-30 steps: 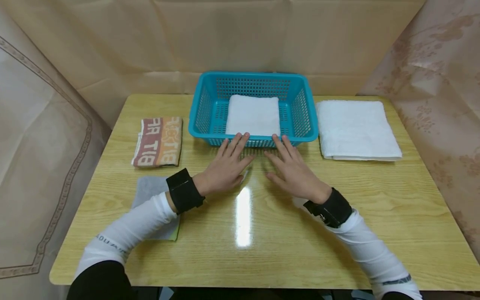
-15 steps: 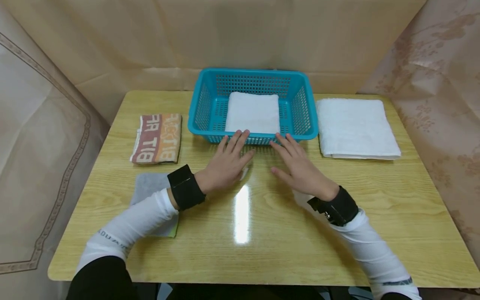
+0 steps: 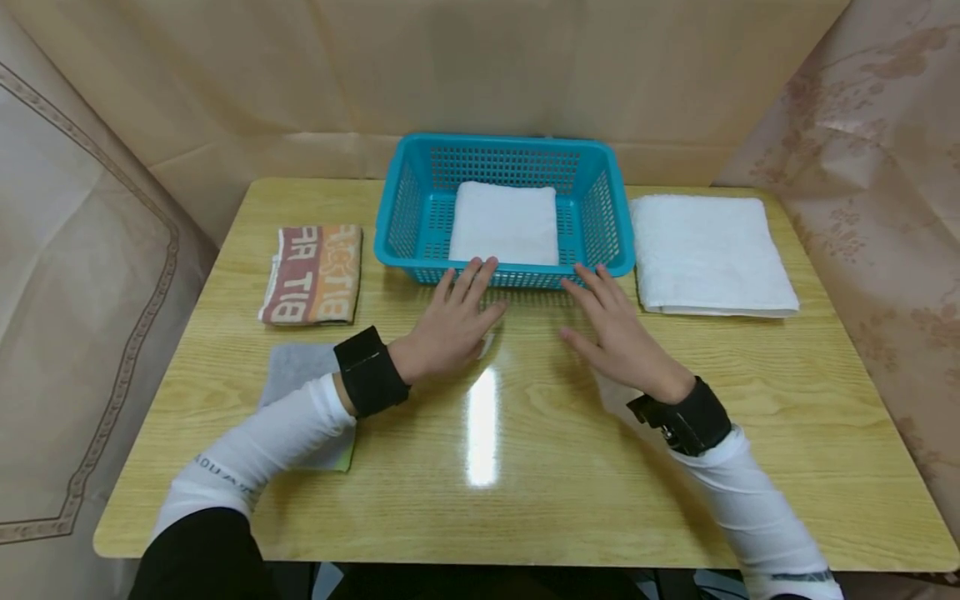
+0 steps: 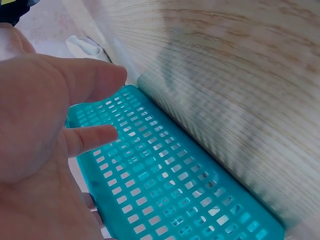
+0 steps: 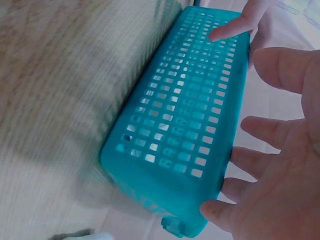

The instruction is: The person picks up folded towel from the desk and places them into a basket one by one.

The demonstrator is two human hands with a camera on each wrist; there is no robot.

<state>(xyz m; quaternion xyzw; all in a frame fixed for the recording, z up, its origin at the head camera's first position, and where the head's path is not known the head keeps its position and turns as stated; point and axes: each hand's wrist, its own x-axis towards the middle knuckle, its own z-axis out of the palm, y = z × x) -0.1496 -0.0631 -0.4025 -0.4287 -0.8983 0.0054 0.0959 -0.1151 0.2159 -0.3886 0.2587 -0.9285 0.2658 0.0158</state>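
A blue-green plastic basket (image 3: 397, 225) with perforated walls stands at the back middle of the table. Inside it lies a folded white towel (image 3: 506, 223). My left hand (image 3: 450, 333) has its fingers spread, with the fingertips right at the basket's front rim. Farther right along that rim, my right hand (image 3: 626, 342) reaches with extended fingers. Both wrist views show the basket's slotted front wall (image 4: 165, 175) beside the hands, with nothing gripped. In the right wrist view, the right fingertips (image 5: 215, 210) lie along the rim near the basket's corner.
Right of the basket lies a larger folded white towel (image 3: 712, 254). On the left are a folded brown-and-orange lettered towel (image 3: 315, 275) and a grey cloth (image 3: 300, 367), partly covered by the left forearm. The wooden table (image 3: 480, 525) meets a draped beige wall (image 3: 480, 75) behind.
My right hand has slid to the right along the basket's front rim, away from the left hand. The left hand stays nearly in place, and the whole view has shifted slightly.
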